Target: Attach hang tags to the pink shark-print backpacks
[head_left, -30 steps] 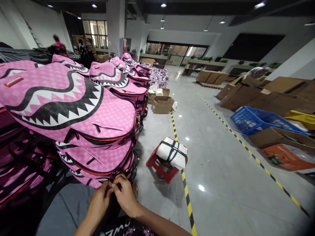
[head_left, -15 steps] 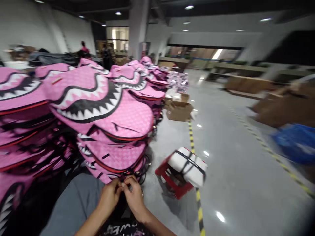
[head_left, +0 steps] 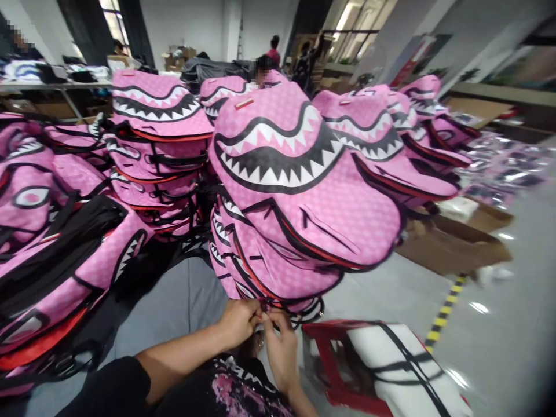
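Observation:
My left hand (head_left: 242,322) and my right hand (head_left: 280,341) meet fingertip to fingertip low in the middle of the head view. Both are closed in a pinch, and whatever lies between the fingertips is too small to make out. Just beyond them stands a stack of pink backpacks, the top backpack (head_left: 299,168) printed with a black and white shark mouth. Black straps hang from the stack's lower edge beside my right hand. At left, a pink backpack (head_left: 93,272) lies with its black back panel up, close to my grey-clad leg (head_left: 174,307).
More stacked backpacks (head_left: 160,110) stand behind and to the left. A red stool (head_left: 330,359) with a white strapped pad (head_left: 408,365) is at lower right. Open cardboard boxes (head_left: 456,243) and yellow-black floor tape (head_left: 445,315) lie at right. Several people are in the background.
The view has swung left and closer, so the stacks and stool appear farther right and the left-hand backpack shows more fully. My hands stay pinched together.

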Available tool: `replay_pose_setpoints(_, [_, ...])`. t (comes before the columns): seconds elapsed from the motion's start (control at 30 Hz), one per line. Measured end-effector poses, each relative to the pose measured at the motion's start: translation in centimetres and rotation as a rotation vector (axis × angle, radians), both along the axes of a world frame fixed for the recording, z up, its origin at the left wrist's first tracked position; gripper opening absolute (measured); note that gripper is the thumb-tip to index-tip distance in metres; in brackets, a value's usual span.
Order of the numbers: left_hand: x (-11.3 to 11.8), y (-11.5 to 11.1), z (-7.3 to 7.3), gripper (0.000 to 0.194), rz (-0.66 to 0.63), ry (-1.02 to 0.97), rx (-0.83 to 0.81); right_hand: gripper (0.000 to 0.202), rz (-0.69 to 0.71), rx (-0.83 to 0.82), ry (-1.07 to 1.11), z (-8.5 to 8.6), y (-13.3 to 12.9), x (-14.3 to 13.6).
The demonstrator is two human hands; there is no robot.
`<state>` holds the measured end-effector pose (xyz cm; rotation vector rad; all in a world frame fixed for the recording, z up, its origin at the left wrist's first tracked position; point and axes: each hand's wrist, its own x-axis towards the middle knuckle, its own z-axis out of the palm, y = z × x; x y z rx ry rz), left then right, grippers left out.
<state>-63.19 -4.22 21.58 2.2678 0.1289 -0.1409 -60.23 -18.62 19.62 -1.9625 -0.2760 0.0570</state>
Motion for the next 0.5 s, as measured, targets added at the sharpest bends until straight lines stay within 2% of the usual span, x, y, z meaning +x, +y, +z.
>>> replay_pose_setpoints(0.13, [0.0,0.1,0.3,0.018,-0.035,-0.002,-0.040,0.020,0.010,0.045,-0.020,0.6,0.5,0.4])
replay_pose_setpoints(0.23, [-0.4,0.0,-0.4,0.021,-0.020,0.011,-0.044,0.017,0.028,0.099,-0.002,0.2,0.5,0.7])
replay_pose_setpoints(0.37, [-1.1,-1.0,-1.8,0.017,0.134,-0.021,0.068,0.020,0.058,0.126,0.044,-0.9,0.6,1.2])
replay_pose_setpoints(0.43, [-1.5,-1.9,-1.9,0.015,0.228,-0.082,0.108,0.026,0.094,0.134,0.079,-1.1,0.5,1.6])
replay_pose_setpoints(0.5, [-1.8,-2.9,-1.3,0.017,0.325,-0.138,0.146,0.028,0.118,0.133,0.110,-0.8,-0.1,2.1])
